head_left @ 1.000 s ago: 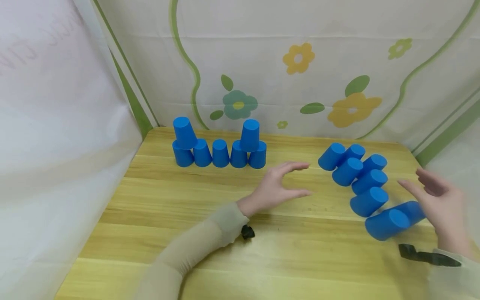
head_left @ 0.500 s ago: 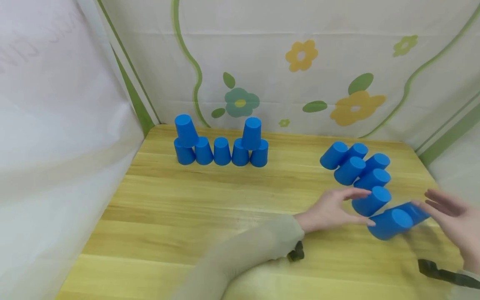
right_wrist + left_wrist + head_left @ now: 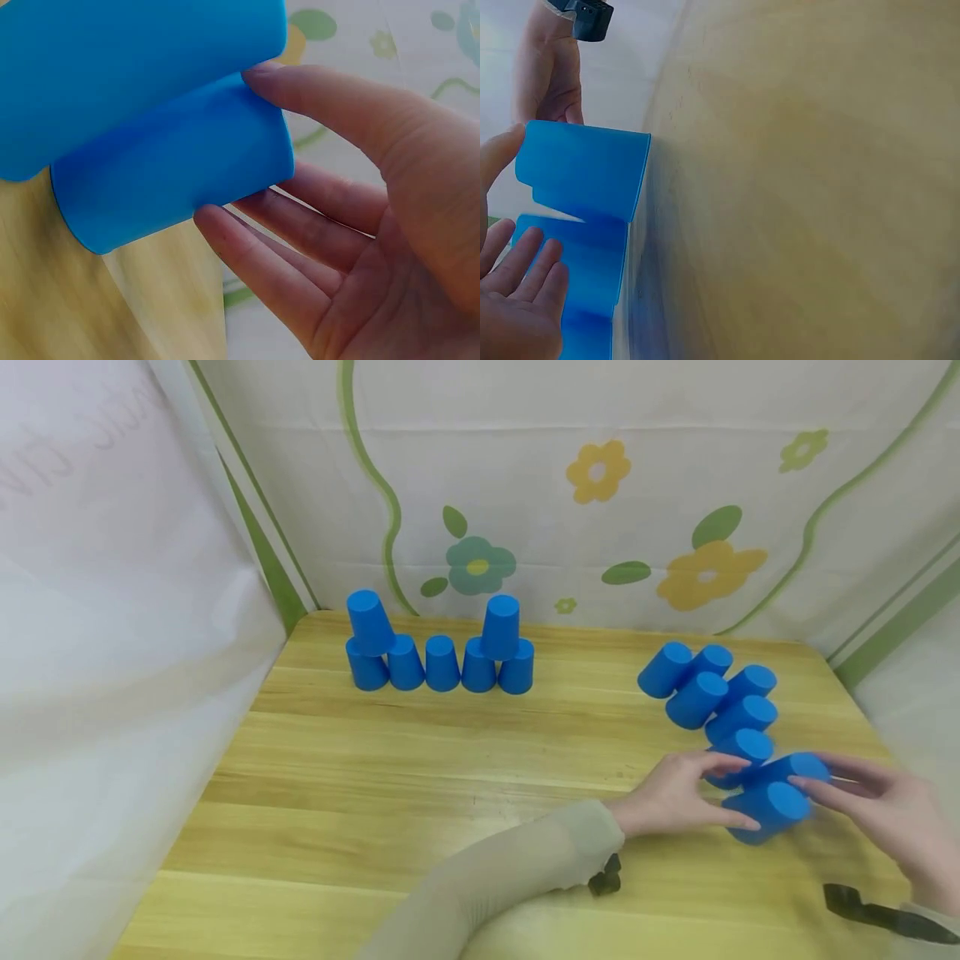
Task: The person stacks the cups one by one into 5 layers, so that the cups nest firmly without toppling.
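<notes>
Upside-down blue cups stand on the wooden table in two groups. At the right, my right hand point(image 3: 885, 814) has its thumb and fingers on either side of a blue cup point(image 3: 180, 165) at the near end of a slanting row. Directly in front of it is the nearest cup point(image 3: 768, 812), which covers part of it in the right wrist view. My left hand point(image 3: 678, 797) reaches in from the left, thumb at the nearest cup's side. Its fingers point(image 3: 536, 262) are extended, fingertips beside the neighbouring cup point(image 3: 746, 745) of the row.
Farther back, more cups point(image 3: 697, 700) continue the right-hand row. At the back left a line of cups point(image 3: 442, 664) carries two upper cups, one point(image 3: 370, 622) at the left end and one point(image 3: 501, 627) at the right. A white flowered curtain point(image 3: 540, 485) hangs behind the table point(image 3: 375, 777).
My left hand has moved right to the near end of the slanting row. My right hand has come in to a cup there, and the two nearest cups have shifted slightly left.
</notes>
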The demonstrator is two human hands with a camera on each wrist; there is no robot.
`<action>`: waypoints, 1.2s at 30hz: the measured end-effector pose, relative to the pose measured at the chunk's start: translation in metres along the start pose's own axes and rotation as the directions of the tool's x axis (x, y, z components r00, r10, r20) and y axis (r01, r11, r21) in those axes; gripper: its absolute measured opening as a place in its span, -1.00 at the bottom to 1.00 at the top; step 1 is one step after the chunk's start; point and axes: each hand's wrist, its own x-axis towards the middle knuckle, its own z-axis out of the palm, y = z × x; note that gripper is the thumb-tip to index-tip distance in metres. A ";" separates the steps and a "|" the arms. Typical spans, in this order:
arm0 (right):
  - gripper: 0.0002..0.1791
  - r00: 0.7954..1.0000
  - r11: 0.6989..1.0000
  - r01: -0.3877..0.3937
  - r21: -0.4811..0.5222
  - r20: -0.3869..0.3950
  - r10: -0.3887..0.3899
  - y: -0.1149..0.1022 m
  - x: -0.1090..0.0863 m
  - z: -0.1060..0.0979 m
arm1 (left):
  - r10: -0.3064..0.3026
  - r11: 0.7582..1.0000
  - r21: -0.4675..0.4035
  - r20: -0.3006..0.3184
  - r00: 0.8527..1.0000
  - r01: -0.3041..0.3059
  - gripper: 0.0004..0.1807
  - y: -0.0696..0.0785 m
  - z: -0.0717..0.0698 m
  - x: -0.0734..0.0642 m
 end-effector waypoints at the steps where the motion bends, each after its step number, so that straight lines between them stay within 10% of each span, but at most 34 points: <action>1: -0.09 1.000 1.000 0.014 -0.011 -0.001 -0.014 -0.003 0.001 0.001 | -0.001 1.000 0.004 -0.003 1.000 0.001 -0.18 0.000 0.000 0.000; 20: -0.08 1.000 1.000 0.000 -0.014 -0.026 0.000 -0.009 0.019 0.004 | 0.074 0.984 0.162 0.037 0.997 -0.079 -0.23 0.012 0.017 0.009; 36: -0.10 1.000 1.000 -0.025 0.014 0.008 0.025 -0.004 0.018 0.004 | 0.141 0.974 0.163 0.103 0.985 -0.156 -0.36 0.015 -0.001 0.013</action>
